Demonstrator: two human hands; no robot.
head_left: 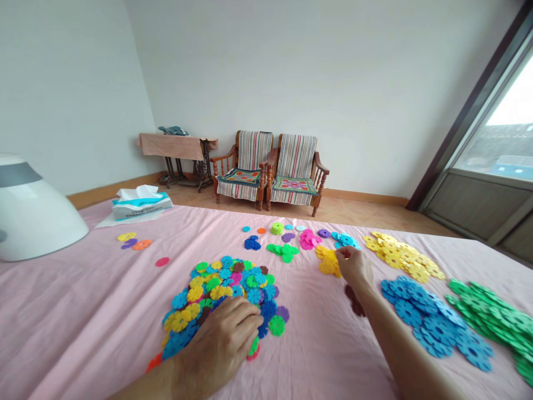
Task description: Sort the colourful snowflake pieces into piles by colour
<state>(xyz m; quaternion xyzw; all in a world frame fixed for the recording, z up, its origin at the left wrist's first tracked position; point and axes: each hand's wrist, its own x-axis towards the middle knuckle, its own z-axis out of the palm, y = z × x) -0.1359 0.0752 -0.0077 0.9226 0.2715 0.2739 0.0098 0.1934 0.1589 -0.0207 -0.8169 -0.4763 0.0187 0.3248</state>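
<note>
My left hand (227,341) rests on the near side of a mixed pile of colourful notched discs (225,278), its fingers bent down; what its fingertips touch is hidden. My right hand (353,265) is over the right edge of a small yellow disc pile (328,261), thumb and fingers pinched together; anything between them is too small to make out. Brown discs (353,300) lie partly hidden under the right wrist. Close by are pink discs (310,239), light blue discs (345,240) and green discs (283,251).
Larger piles of yellow discs (402,255), blue discs (433,322) and green discs (495,319) lie right on the pink cloth (316,355). A tissue box (142,204) and a white appliance (37,216) stand left. Two wooden chairs (291,186) are beyond the table.
</note>
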